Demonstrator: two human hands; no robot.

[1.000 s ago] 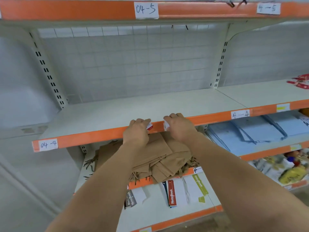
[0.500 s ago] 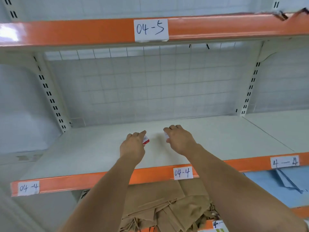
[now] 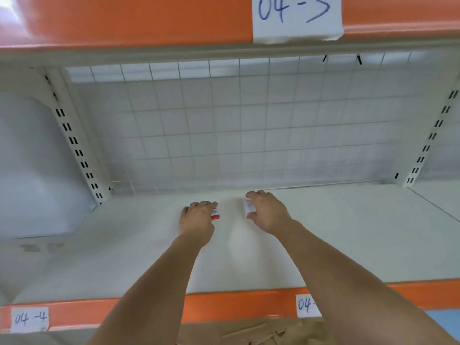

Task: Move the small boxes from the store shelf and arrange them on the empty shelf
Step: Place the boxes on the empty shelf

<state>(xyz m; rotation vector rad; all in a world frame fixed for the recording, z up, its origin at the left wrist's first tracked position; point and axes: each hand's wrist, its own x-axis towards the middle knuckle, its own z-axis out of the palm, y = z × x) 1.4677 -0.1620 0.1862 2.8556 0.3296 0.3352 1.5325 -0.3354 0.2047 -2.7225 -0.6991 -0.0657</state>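
Over the empty white shelf (image 3: 348, 232), near its wire-grid back, the left hand (image 3: 196, 220) pinches a red-and-white small box (image 3: 215, 214) and the right hand (image 3: 268, 212) grips a white small box (image 3: 249, 207); both look light, stiff, best held by their sides

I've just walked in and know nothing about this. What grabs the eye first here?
Two bare arms reach deep onto a white shelf, each hand holding a small box: the left hand grips a red-and-white box, the right hand a white box. Bright orange shelf edges carry handwritten labels, "04-5" above and "04-4" below, before a wire grid back panel.
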